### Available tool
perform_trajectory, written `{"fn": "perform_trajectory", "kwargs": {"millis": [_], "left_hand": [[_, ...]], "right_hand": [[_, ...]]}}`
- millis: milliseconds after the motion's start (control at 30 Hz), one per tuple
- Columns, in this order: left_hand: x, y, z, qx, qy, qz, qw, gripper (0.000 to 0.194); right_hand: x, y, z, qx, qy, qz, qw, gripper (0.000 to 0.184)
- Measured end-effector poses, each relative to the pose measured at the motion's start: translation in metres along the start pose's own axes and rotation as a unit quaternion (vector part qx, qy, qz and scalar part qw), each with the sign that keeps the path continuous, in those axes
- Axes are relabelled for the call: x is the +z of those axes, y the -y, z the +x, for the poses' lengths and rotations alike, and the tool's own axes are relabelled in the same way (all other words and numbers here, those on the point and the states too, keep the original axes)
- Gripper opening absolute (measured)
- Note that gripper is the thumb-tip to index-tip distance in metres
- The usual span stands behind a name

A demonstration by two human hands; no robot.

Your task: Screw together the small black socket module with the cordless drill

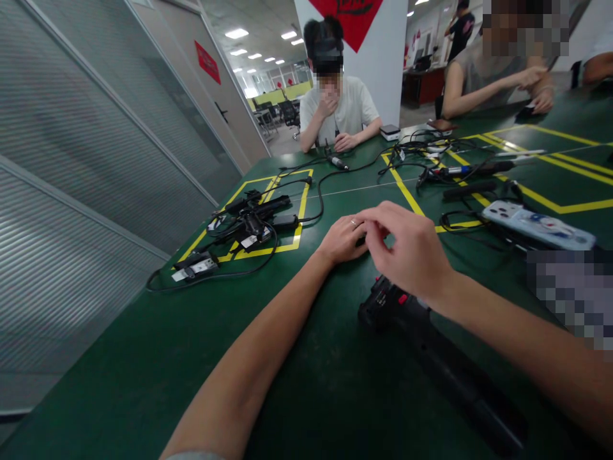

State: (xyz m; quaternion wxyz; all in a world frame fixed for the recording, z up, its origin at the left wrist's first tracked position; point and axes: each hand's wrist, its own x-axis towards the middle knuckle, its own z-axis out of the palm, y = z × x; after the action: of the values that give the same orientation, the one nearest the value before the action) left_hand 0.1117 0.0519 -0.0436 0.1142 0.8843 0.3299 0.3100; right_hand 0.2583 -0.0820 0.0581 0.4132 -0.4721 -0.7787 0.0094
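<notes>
My left hand (342,241) rests low over the green table, palm down, with a ring on one finger. Its fingers curl inward and their tips are hidden behind the other hand. A dark patch shows under them, too small to name. My right hand (407,249) is closed, thumb against bent fingers, its fingertips at the left hand's fingers. Whether anything is pinched there I cannot make out. Below the right hand and wrist lies a black hand-held tool (431,348) with a long handle and red buttons, its handle pointing toward the lower right.
Black devices with cables (253,223) lie inside yellow tape at the left. More cables and a soldering-iron-like tool (464,170) lie at the right, near a pale blue patterned case (539,225). A person (338,105) and another person (488,76) sit across the table (119,377).
</notes>
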Motion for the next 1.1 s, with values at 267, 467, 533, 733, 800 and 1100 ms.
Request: {"fn": "perform_trajectory", "kwargs": {"millis": [267, 467, 533, 733, 800, 1100], "left_hand": [[0.002, 0.006, -0.005, 0.077, 0.002, 0.107, 0.991, 0.044], [0.002, 0.006, -0.003, 0.083, -0.001, 0.112, 0.99, 0.039], [0.002, 0.005, -0.003, 0.079, -0.004, 0.112, 0.99, 0.038], [0.002, 0.004, -0.001, 0.066, -0.002, 0.119, 0.991, 0.042], [0.003, 0.004, -0.001, 0.07, -0.003, 0.12, 0.99, 0.043], [-0.004, -0.004, 0.002, 0.031, -0.04, 0.035, 0.998, 0.038]], "right_hand": [[0.057, -0.08, 0.009, 0.139, 0.012, -0.117, 0.983, 0.027], [0.072, -0.103, 0.005, 0.175, 0.12, -0.139, 0.967, 0.03], [0.074, -0.108, 0.007, 0.178, 0.147, -0.137, 0.963, 0.03], [0.073, -0.109, 0.007, 0.18, 0.176, -0.142, 0.957, 0.031], [0.074, -0.108, 0.007, 0.182, 0.179, -0.147, 0.956, 0.031], [0.077, -0.106, 0.005, 0.189, 0.182, -0.163, 0.951, 0.031]]}}
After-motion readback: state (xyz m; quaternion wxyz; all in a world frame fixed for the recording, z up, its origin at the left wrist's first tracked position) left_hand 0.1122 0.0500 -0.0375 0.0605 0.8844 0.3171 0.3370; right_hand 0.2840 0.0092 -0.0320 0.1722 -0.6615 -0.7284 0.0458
